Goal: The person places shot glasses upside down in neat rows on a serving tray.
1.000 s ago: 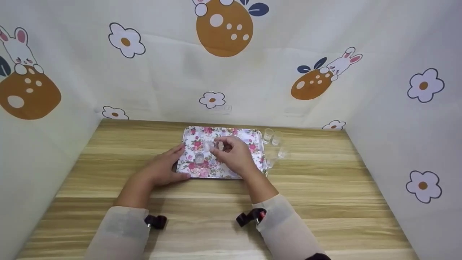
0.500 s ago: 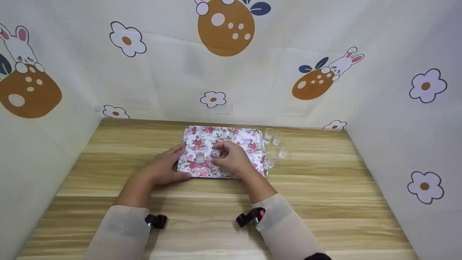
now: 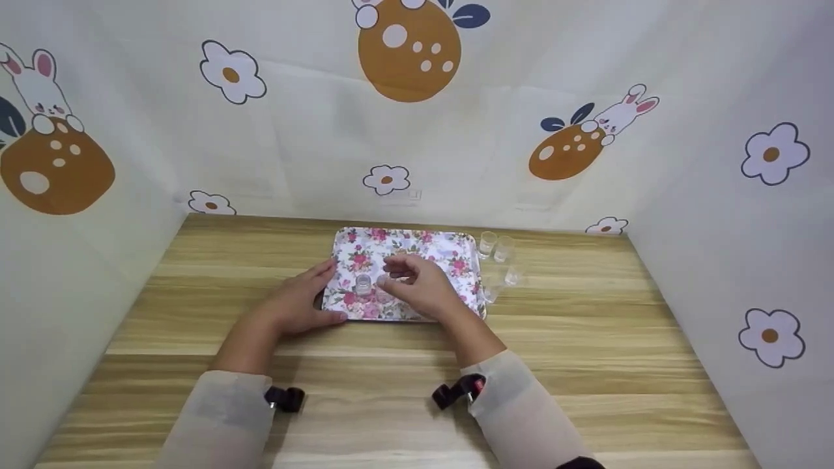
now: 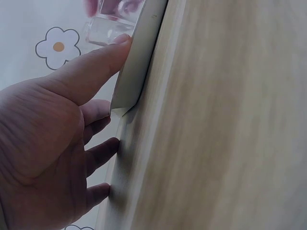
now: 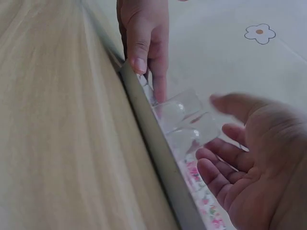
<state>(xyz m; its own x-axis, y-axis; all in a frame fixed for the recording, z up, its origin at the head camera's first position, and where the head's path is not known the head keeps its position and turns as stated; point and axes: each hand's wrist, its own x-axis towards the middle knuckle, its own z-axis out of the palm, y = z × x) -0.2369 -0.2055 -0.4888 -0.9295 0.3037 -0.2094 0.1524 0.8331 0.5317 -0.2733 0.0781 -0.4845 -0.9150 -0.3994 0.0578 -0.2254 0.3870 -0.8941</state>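
A floral tray (image 3: pixel 417 240) lies on the wooden table. On its left part stands a small clear shot glass (image 3: pixel 363 284). A second shot glass (image 5: pixel 187 140) is close beside it, partly hidden by my right hand in the head view. My right hand (image 3: pixel 420 286) is beside this second glass, thumb and fingers spread apart around air. My left hand (image 3: pixel 300 303) holds the tray's front left corner. Its thumb (image 4: pixel 103 62) lies on the front rim, and the other fingers reach along the left side.
Several more clear shot glasses stand on the table just right of the tray, among them a rear one (image 3: pixel 487 245) and a right one (image 3: pixel 513 277). A patterned curtain (image 3: pixel 313 130) encloses the back and sides of the table (image 3: pixel 365 384).
My right hand has brought a shot glass down and toward the front beside the first one, then let go of it. My left hand has stayed at the tray's corner.
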